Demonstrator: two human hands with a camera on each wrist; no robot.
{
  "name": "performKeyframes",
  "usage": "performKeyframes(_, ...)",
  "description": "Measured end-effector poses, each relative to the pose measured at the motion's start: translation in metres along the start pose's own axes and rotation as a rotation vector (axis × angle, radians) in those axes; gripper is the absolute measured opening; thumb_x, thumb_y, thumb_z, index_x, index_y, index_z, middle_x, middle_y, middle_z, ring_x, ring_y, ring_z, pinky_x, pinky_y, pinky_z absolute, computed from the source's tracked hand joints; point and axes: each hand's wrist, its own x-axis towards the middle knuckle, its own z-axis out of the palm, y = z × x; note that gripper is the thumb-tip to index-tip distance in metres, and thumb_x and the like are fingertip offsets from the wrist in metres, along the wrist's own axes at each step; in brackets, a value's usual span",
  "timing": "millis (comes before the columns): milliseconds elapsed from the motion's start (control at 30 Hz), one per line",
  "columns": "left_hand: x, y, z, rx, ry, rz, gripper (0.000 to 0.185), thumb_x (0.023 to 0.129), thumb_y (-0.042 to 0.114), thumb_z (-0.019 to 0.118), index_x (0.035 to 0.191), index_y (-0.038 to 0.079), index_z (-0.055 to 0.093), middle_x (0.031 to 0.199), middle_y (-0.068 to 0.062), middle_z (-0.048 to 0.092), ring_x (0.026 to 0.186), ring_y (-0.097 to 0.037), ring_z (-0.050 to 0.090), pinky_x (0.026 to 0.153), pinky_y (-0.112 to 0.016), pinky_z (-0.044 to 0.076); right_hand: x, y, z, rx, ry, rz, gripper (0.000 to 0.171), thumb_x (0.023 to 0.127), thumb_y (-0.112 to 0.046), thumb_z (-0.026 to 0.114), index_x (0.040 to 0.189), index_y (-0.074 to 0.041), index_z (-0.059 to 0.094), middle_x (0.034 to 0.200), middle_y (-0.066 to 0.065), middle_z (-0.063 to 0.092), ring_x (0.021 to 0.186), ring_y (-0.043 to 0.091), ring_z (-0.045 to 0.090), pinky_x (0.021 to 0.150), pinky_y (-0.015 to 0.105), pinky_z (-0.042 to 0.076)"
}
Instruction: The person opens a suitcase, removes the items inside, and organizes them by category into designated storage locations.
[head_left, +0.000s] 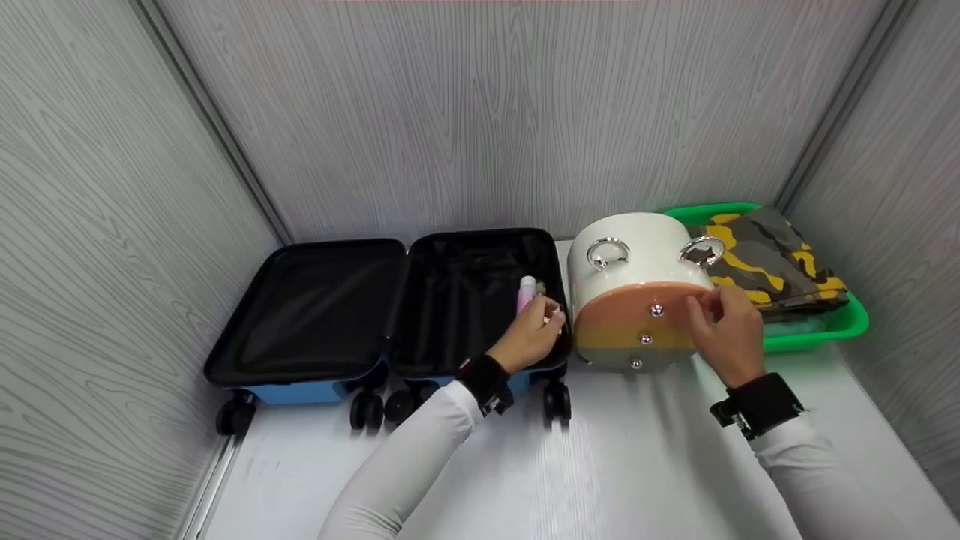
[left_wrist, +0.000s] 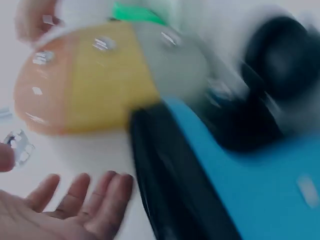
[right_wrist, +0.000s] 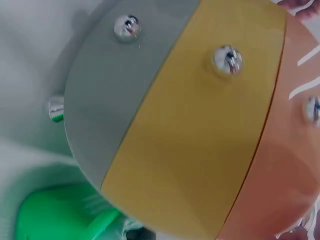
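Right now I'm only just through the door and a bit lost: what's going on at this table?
A person is working between an open blue suitcase and a round white case with orange, yellow and grey bands. The left hand hovers at the suitcase's right half, by a pink bottle, fingers loose. The right hand touches the round case's front. Behind it, a green tray holds camouflage fabric.
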Motion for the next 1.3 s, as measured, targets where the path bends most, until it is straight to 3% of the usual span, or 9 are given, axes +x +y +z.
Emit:
performKeyframes(100, -0.015, -0.015, -0.002, 0.324, -0.056, -0.027, 0.047, 0.114, 0.035, 0.048, 0.139, -0.003, 0.060, 0.130, -0.022, 0.069, 0.117, -0.037, 0.072, 0.102, -0.051, 0.058, -0.006, -0.007, 0.014, -0.001, -0.044, -0.027, 0.028, 0.099, -0.017, 0.079, 0.083, 0.005, 0.071, 0.077, 0.018, 0.069, 0.071, 0.025, 0.058, 0.066, 0.018, 0.036)
performKeyframes(167, -0.024, -0.022, -0.001, 0.477, -0.117, -0.053, 0.054, 0.115, 0.044, 0.045, 0.143, 0.001, 0.062, 0.132, -0.019, 0.071, 0.117, -0.037, 0.073, 0.099, -0.051, 0.060, -0.008, -0.011, 0.022, 0.005, -0.072, -0.027, 0.032, 0.098, -0.020, 0.082, 0.079, 0.004, 0.073, 0.072, 0.016, 0.071, 0.066, 0.022, 0.059, 0.063, 0.016, 0.037)
performKeyframes(300, -0.032, -0.036, 0.006, 0.594, -0.162, -0.055, 0.059, 0.117, 0.052, 0.038, 0.138, 0.006, 0.067, 0.132, -0.014, 0.074, 0.117, -0.033, 0.074, 0.097, -0.050, 0.061, -0.009, -0.015, 0.035, 0.032, -0.066, -0.012, 0.034, 0.096, -0.018, 0.084, 0.072, 0.004, 0.072, 0.066, 0.014, 0.067, 0.061, 0.016, 0.054, 0.059, 0.015, 0.036)
performKeyframes(533, -0.034, -0.052, 0.019, 0.655, -0.075, 0.042, 0.054, 0.118, 0.048, 0.033, 0.113, 0.011, 0.072, 0.110, -0.009, 0.078, 0.101, -0.031, 0.077, 0.086, -0.050, 0.063, -0.022, -0.014, 0.032, 0.054, -0.015, -0.004, 0.031, 0.093, -0.013, 0.084, 0.070, 0.002, 0.072, 0.066, 0.014, 0.068, 0.060, 0.004, 0.050, 0.061, 0.013, 0.035)
performKeyframes(867, -0.034, -0.055, 0.021, 0.694, -0.051, 0.071, 0.053, 0.119, 0.046, 0.031, 0.107, 0.011, 0.069, 0.101, -0.009, 0.075, 0.093, -0.030, 0.077, 0.078, -0.050, 0.063, -0.056, -0.024, 0.018, 0.064, 0.065, -0.036, 0.028, 0.086, -0.004, 0.088, 0.066, -0.001, 0.069, 0.062, 0.009, 0.062, 0.062, 0.000, 0.047, 0.064, 0.013, 0.035)
performKeyframes(1000, -0.033, -0.054, 0.020, 0.677, -0.064, 0.062, 0.052, 0.119, 0.046, 0.031, 0.108, 0.011, 0.069, 0.101, -0.009, 0.074, 0.094, -0.031, 0.076, 0.079, -0.050, 0.063, -0.069, -0.028, 0.012, 0.058, 0.069, -0.021, 0.027, 0.087, -0.005, 0.089, 0.068, -0.002, 0.070, 0.062, 0.007, 0.063, 0.061, 0.000, 0.048, 0.063, 0.012, 0.036)
performKeyframes(1133, -0.030, -0.046, 0.012, 0.572, -0.145, 0.009, 0.050, 0.118, 0.046, 0.036, 0.109, 0.009, 0.069, 0.108, -0.011, 0.076, 0.099, -0.032, 0.076, 0.084, -0.050, 0.062, -0.081, -0.028, 0.008, 0.080, 0.082, -0.013, 0.026, 0.086, -0.004, 0.089, 0.069, -0.001, 0.070, 0.061, 0.008, 0.064, 0.060, -0.003, 0.048, 0.062, 0.012, 0.037)
performKeyframes(1233, -0.020, -0.036, 0.001, 0.470, -0.218, -0.036, 0.045, 0.116, 0.044, 0.046, 0.094, 0.011, 0.067, 0.094, -0.008, 0.073, 0.084, -0.026, 0.072, 0.075, -0.043, 0.059, -0.088, -0.027, 0.007, 0.104, 0.095, -0.007, 0.025, 0.086, -0.003, 0.088, 0.069, -0.001, 0.069, 0.061, 0.008, 0.063, 0.059, -0.006, 0.048, 0.060, 0.012, 0.037)
performKeyframes(1300, -0.009, -0.027, -0.007, 0.446, -0.208, -0.040, 0.038, 0.112, 0.040, 0.056, 0.086, 0.013, 0.064, 0.085, -0.004, 0.069, 0.075, -0.022, 0.066, 0.070, -0.039, 0.054, -0.088, -0.027, 0.008, 0.115, 0.100, -0.005, 0.026, 0.087, -0.002, 0.088, 0.069, -0.001, 0.069, 0.060, 0.007, 0.061, 0.058, -0.006, 0.047, 0.060, 0.013, 0.036)
